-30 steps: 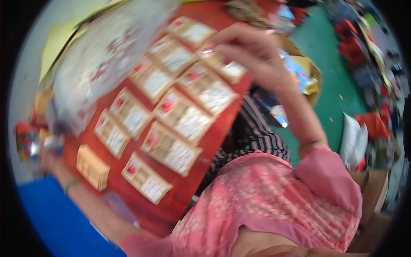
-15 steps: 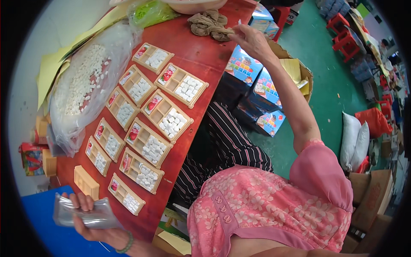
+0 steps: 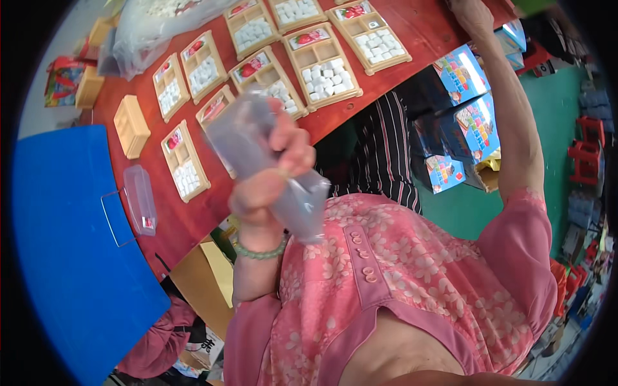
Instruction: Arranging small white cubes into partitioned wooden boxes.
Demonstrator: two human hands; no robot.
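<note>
Blurred by motion, my left hand (image 3: 277, 167) is closed around a bundle of clear plastic bags (image 3: 241, 135), held up before my chest. Behind it, wooden compartment trays (image 3: 325, 55) with white cube-like pieces and strawberry cards stand in rows on the red table (image 3: 412, 87). My right hand (image 3: 474, 18) reaches out over the table's far right part. Its fingers are cut off by the top edge, so what they touch is hidden. An upended wooden tray (image 3: 132, 125) and a clear plastic box (image 3: 140, 199) with a wire handle lie at the table's left side.
A blue board (image 3: 71, 251) adjoins the table on the left. A plastic bag of white pieces (image 3: 161, 26) lies at the back. Printed blue boxes (image 3: 473, 128) are stacked beside the table on the right, above the green floor (image 3: 537, 219).
My left hand has lifted the plastic bundle from the table's left end to before my chest. The view has shifted, pushing the trays upward; my right hand has moved to the top edge.
</note>
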